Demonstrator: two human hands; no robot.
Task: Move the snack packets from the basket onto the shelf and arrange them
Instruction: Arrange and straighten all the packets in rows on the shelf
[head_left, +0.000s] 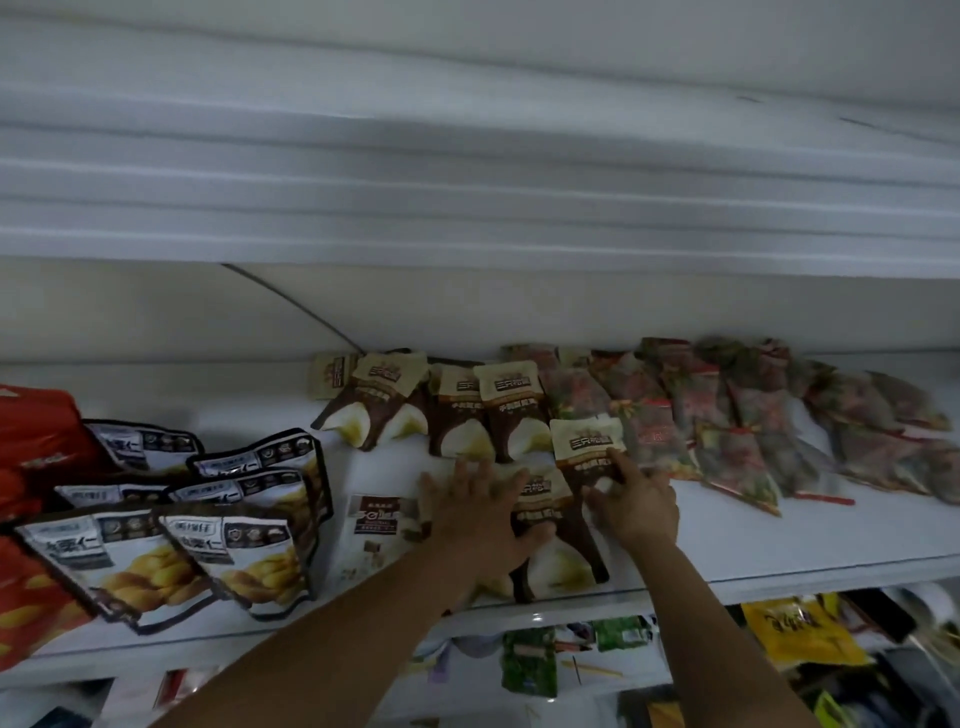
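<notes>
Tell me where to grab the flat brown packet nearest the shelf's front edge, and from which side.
I'd pinch the brown packet by its near, bottom end, coming from the front. It lies flat with that end at the shelf lip, while other packets crowd its far end.

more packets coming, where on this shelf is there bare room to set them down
The widest bare patch is at the front right of the shelf, between the right hand and the red-green packets. A smaller gap lies between the white packets and the brown packets. The back row and left front are crowded.
</notes>
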